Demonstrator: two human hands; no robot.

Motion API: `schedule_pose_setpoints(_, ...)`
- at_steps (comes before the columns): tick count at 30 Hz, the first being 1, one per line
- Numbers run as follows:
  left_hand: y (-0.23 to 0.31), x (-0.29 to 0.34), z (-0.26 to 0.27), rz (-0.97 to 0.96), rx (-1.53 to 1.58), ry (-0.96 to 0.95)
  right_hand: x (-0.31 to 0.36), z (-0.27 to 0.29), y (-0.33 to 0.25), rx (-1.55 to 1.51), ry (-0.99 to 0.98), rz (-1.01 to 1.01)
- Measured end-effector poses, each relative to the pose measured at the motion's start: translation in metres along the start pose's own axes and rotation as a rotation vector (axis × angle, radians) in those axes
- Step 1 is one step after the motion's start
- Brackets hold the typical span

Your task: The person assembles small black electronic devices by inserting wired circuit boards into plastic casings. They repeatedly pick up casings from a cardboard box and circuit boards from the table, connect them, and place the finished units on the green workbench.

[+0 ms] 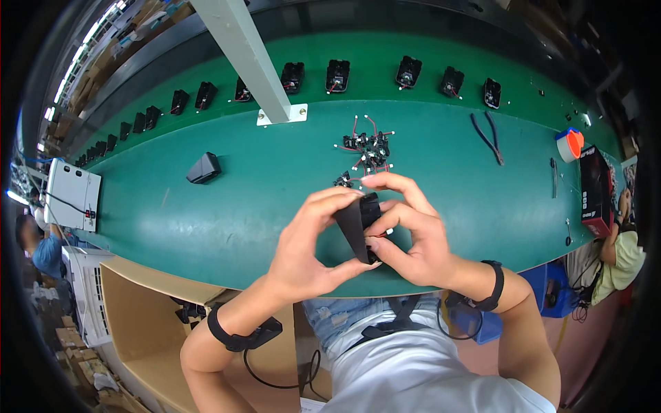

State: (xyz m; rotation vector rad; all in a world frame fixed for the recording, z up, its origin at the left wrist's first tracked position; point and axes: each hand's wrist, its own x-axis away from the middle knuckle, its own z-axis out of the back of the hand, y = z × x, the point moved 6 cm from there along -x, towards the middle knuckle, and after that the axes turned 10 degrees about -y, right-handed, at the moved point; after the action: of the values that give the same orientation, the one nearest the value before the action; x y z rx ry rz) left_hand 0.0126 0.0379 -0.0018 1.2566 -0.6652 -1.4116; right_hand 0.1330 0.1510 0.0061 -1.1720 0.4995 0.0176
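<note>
Above the near edge of the green table, my left hand grips a wedge-shaped black plastic housing, its thumb below and fingers above. My right hand is at the housing's open right side, thumb and forefinger pinched on a thin red wire there. A small white plug shows beside those fingertips. What lies inside the housing is mostly hidden by my fingers. Just beyond my hands lies a pile of small black parts with red wires and white plugs. Another black housing rests on the table to the left.
A row of black housings runs along the green strip at the back. A pale metal post rises from the table. Pliers, an orange-and-white tape roll and a dark box are at right. A white metal box stands left.
</note>
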Motion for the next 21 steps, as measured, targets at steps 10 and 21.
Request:
schedule_pose_setpoints(10, 0.033, -0.006, 0.011, -0.091, -0.6, -0.031, -0.002, -0.008, 0.015, -0.393, -0.28, 0.017)
schedule_pose_setpoints(21, 0.025, -0.014, 0.048, 0.043, -0.883, 0.016, -0.01, 0.078, 0.004, 0.029, -0.054, 0.075)
